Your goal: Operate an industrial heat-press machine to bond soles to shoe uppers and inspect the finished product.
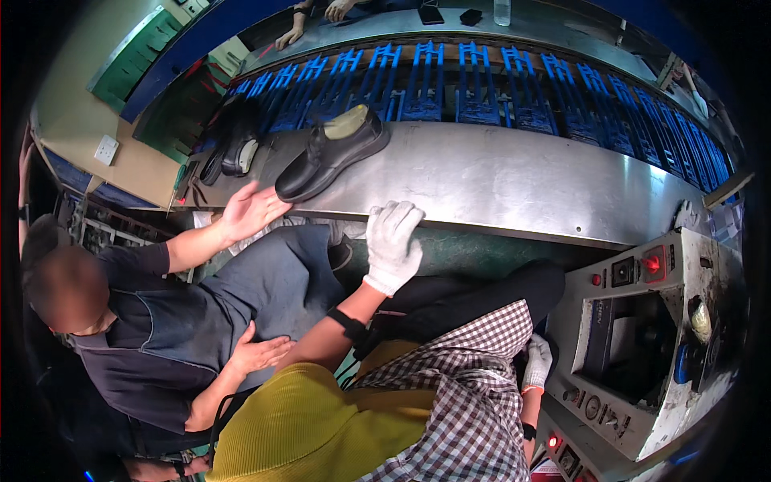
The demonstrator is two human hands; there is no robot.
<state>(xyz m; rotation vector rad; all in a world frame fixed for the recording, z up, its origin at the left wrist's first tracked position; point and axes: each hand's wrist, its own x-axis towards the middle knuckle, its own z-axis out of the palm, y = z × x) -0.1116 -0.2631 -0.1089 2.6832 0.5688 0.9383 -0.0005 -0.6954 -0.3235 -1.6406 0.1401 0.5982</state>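
My left hand (392, 241), in a white glove, lies flat on the front edge of a steel bench (522, 181) and holds nothing. My right hand (536, 361), also white-gloved, hangs by my hip beside a grey machine (642, 345); its fingers are partly hidden. A black shoe (333, 153) with a tan insole lies on the bench, up and to the left of my left hand. A seated co-worker's bare hand (250, 210) reaches toward the shoe's toe, just short of it.
More dark shoes (233, 149) sit at the bench's left end. Blue racks (482, 88) run behind the bench. The machine carries a red button (650, 263) and knobs. Another person's hands (293, 32), a phone (431, 14) and a bottle (502, 10) are on the far counter.
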